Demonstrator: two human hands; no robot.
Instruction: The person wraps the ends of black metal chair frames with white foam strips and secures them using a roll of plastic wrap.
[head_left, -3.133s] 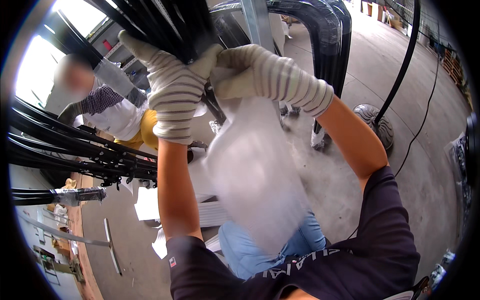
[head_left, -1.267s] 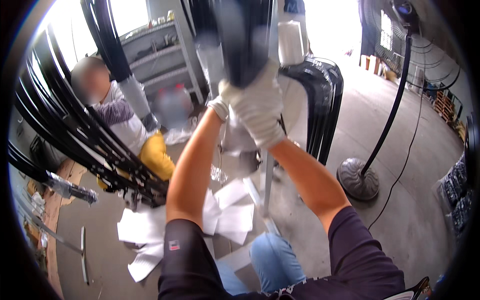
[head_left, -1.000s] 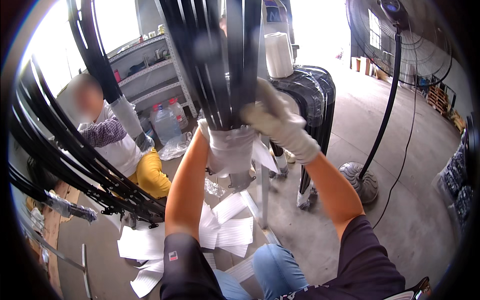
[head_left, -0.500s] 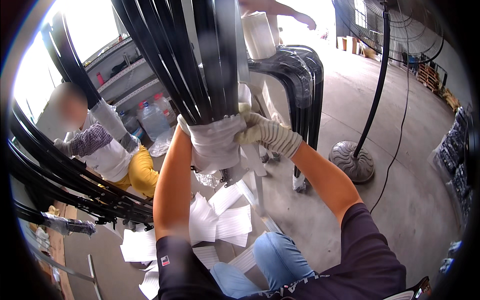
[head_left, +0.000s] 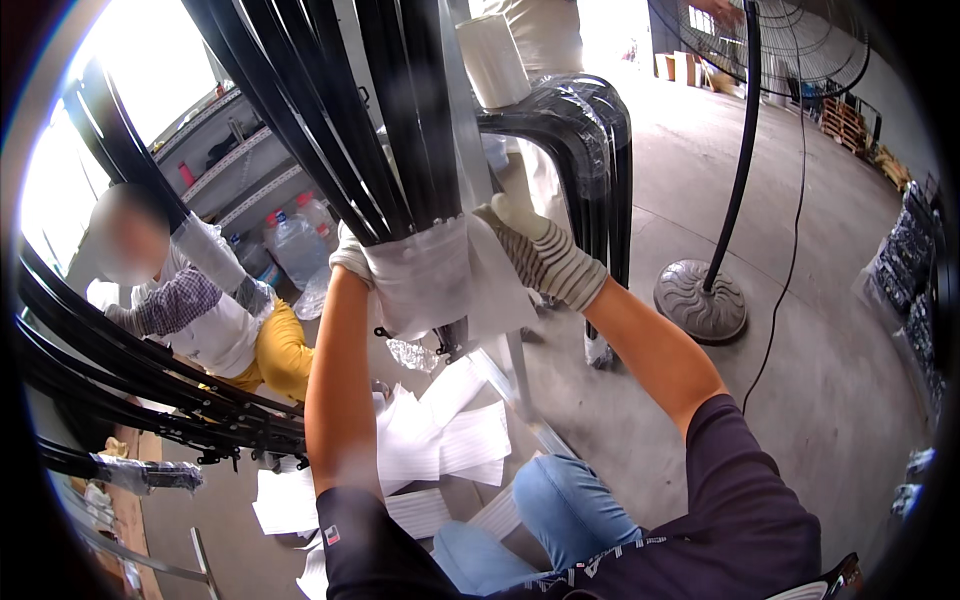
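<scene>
A bundle of long black metal tubes (head_left: 390, 150) leans in front of me, its lower part wrapped in a white foam sheet (head_left: 420, 280). My left hand (head_left: 350, 258), in a pale knitted glove, is closed round the left side of the wrap; its fingertips are hidden behind the bundle. On the other side my right hand (head_left: 545, 255), in a white glove with grey stripes, grips the sheet's loose end, which stands off to the right of the tubes. Black end fittings (head_left: 452, 338) poke out below the wrap.
Several white foam sheets (head_left: 440, 435) lie on the floor by my knees. A co-worker (head_left: 215, 320) sits at left beside more black tubes (head_left: 120, 350). Film-wrapped bent tubes (head_left: 590, 130) carry a white roll (head_left: 493, 60). At right stands a fan base (head_left: 700, 300) with a cable.
My right hand has drawn the sheet's end away from the bundle to the right, opening a flap. My left hand stays at the wrap's left side. The person behind has moved right.
</scene>
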